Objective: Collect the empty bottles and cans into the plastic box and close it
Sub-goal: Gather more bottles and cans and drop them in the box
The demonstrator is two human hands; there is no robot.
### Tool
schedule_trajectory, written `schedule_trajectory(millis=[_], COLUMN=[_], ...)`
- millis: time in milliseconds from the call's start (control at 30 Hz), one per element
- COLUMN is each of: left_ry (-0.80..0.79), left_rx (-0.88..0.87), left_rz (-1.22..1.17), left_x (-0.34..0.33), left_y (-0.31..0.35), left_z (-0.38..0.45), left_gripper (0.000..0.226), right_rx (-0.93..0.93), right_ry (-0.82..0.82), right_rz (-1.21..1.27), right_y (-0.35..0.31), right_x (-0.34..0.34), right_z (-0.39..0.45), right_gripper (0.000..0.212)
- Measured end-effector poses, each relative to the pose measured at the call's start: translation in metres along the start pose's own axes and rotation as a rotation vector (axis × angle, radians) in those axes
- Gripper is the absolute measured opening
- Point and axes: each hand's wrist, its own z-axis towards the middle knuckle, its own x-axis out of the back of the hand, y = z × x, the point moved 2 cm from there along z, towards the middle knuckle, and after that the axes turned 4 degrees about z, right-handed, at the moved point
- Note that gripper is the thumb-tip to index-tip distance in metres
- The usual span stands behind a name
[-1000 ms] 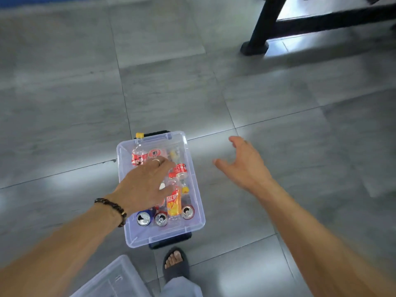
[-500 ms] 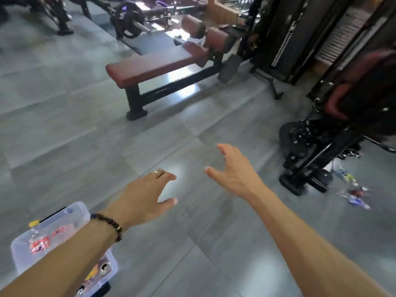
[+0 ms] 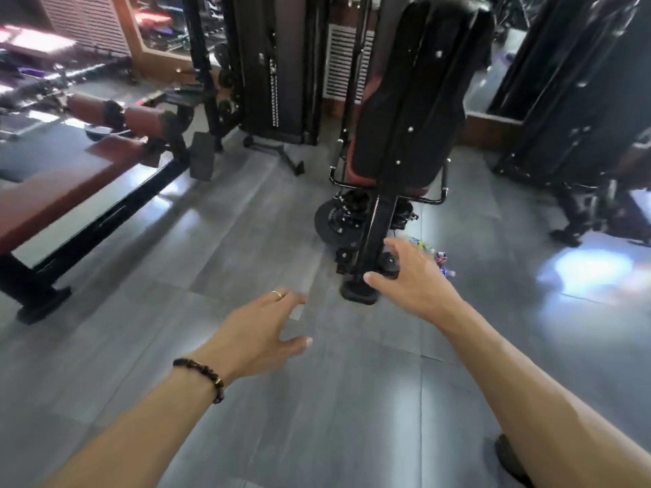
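While both hands are empty, the step in hand looks like fetching more empties. The left hand [image 3: 260, 329] hangs over bare floor [image 3: 211, 276] with fingers spread and slack, holding nothing; the right hand [image 3: 412, 280] reaches forward, fingers loosely extended, gripping nothing. Just past its fingertips, beside the foot of the black machine [image 3: 405, 135], lie a can [image 3: 441, 257] and what seems a clear bottle [image 3: 419, 245] (both blurred). The plastic box is out of view. Next move, I judge: step closer, stoop, and close fingers round each piece. No label or writing can be read.
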Motion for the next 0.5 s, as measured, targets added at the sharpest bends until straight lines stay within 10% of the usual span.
schedule_trajectory(millis=[500], left_ry=[-0.213], left_rx=[-0.308], left_rz=[0.041], left_x=[-0.064], left_y=[0.125], left_z=[0.300], left_gripper=[0.059], right_rx=[-0.260], right_ry=[0.151], right_rz=[0.027], right_y=[0.225], right_x=[0.099], right_z=[0.139], right_gripper=[0.067])
